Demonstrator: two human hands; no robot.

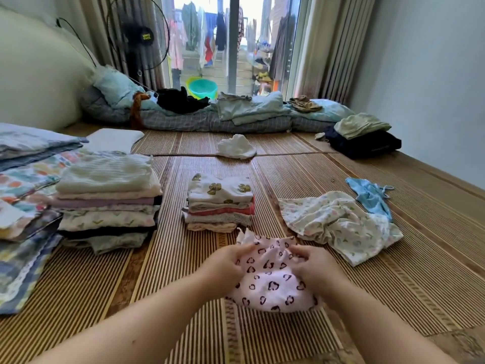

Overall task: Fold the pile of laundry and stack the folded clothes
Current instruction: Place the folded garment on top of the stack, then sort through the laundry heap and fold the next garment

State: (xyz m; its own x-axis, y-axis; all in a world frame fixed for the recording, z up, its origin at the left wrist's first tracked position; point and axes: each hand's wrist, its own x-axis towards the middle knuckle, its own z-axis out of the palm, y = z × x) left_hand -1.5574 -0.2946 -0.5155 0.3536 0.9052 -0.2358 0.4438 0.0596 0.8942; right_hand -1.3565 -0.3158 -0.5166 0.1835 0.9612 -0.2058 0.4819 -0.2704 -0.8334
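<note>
A small pink garment with black heart prints (270, 282) lies on the bamboo mat (183, 298) right in front of me. My left hand (228, 264) grips its left edge and my right hand (312, 266) grips its right edge near the gathered waistband. Just beyond it stands a small stack of folded clothes (220, 203) with a bear-print piece on top. A taller folded stack (107, 203) stands to the left. Unfolded, a floral white garment (338, 222) and a blue piece (370, 195) lie to the right.
A crumpled white cloth (236, 147) lies farther back on the mat. Patterned bedding (23, 195) is piled at the far left. A dark folded pile with a green top (364, 137) sits at the back right. Quilts (210, 114), a fan (139, 35) and a balcony door lie beyond.
</note>
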